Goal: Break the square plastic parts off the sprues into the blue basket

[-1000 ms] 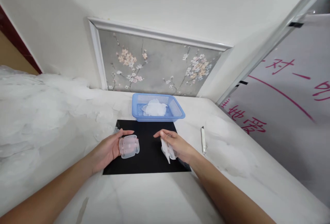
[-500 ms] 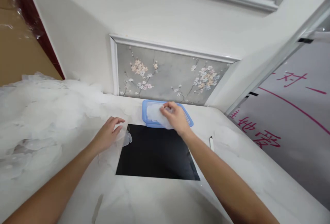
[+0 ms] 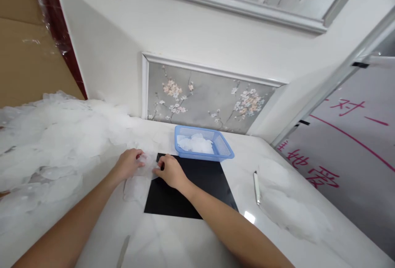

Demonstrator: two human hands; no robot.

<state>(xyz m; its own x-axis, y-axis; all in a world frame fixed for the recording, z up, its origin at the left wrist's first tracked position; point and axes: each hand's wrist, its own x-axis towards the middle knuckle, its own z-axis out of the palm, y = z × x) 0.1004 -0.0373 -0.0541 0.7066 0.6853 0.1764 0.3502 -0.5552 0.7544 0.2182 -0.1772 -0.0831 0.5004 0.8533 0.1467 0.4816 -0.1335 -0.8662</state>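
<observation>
Both my hands meet over the left edge of a black rectangular sheet (image 3: 197,185). My left hand (image 3: 128,164) pinches a thin translucent plastic piece (image 3: 147,163). Opposite it, my right hand (image 3: 171,171) has its thumb and fingers closed on the right side of that same piece. Another clear piece (image 3: 135,187) lies on the table just below my left hand. Behind the black sheet stands a blue plastic basket (image 3: 228,148), with several whitish translucent pieces (image 3: 197,142) inside.
A large heap of translucent plastic pieces (image 3: 70,136) covers the left of the white marbled table (image 3: 166,243). A white pen-like tool (image 3: 256,187) lies to the right. A wall with a framed floral panel (image 3: 203,95) rises behind; a whiteboard (image 3: 348,148) stands at right.
My right hand has moved left from above the basket to the plastic piece by my left hand. The piece it held is out of its fingers. The view has tipped upward slightly.
</observation>
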